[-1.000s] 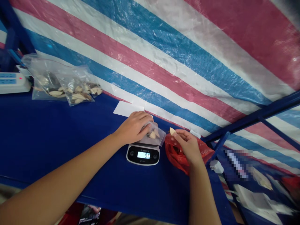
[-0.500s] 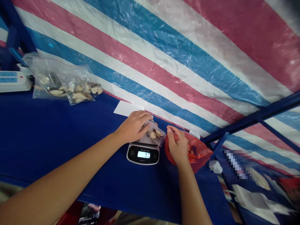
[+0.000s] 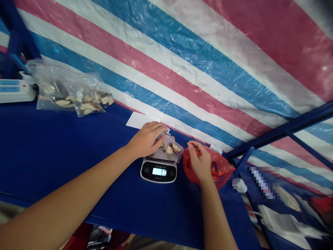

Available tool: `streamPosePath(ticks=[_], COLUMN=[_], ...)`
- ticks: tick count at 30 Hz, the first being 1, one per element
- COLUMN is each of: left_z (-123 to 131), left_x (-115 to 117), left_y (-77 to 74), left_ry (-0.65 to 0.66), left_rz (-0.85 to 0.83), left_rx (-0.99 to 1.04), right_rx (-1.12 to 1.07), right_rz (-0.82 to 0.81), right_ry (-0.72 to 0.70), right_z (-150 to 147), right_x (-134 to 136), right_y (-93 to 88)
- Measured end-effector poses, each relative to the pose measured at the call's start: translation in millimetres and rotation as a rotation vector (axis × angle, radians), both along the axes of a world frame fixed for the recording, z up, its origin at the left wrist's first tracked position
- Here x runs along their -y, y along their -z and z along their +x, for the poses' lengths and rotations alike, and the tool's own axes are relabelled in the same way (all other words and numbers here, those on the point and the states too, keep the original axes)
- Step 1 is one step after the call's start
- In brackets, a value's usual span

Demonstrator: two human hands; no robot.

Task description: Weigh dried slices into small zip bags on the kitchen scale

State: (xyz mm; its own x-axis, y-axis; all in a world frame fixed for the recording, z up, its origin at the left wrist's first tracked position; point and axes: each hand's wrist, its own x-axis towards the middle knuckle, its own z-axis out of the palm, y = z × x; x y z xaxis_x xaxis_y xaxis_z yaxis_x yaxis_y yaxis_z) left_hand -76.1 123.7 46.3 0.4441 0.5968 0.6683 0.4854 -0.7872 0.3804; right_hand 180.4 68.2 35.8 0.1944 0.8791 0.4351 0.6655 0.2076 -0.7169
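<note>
A small kitchen scale (image 3: 158, 172) sits on the blue table, its lit display reading what looks like 91 or 9.1. On its plate lies a clear plastic bag (image 3: 177, 155) with several pale, dark-edged dried slices (image 3: 169, 150) inside. My left hand (image 3: 148, 139) is over the plate, its bent fingers closed at the bag's upper left end; the fingertips are partly hidden. Just right of the scale, my right hand (image 3: 200, 158) is at the left side of an open red plastic bag (image 3: 222, 166). Its thumb and index tips come together, and whatever they pinch cannot be made out.
More clear bags of slices (image 3: 88, 104) lie at the back left, beside a white power strip (image 3: 17, 91). White paper (image 3: 139, 119) lies behind the scale. A white plug (image 3: 239, 185) is near the table's right edge. A striped tarp (image 3: 166, 76) slopes up behind.
My left hand has shifted slightly left, showing more of the plate. My right hand has moved a little right over the red bag. The display looks unchanged.
</note>
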Motion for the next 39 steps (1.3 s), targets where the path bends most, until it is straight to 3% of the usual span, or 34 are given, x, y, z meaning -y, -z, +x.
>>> streamPosePath(ticks=[21,33,39], left_z=[-0.9,0.6,0.8], left_x=[0.8,0.3,0.5], left_y=[-1.6,1.2,2.6], left_ry=[-0.003,-0.009,0.008], left_rz=[-0.002,0.001,0.006], left_rx=[0.013,-0.014,-0.033], right_rx=[0.038,0.305,0.197], right_rz=[-0.007,0.099,0.1], right_ry=[-0.076,-0.269,-0.159], right_z=[-5.5,-34.4,-25.3], right_x=[4.7,7.8,2.5], right_y=[-2.4,-5.5,-1.7])
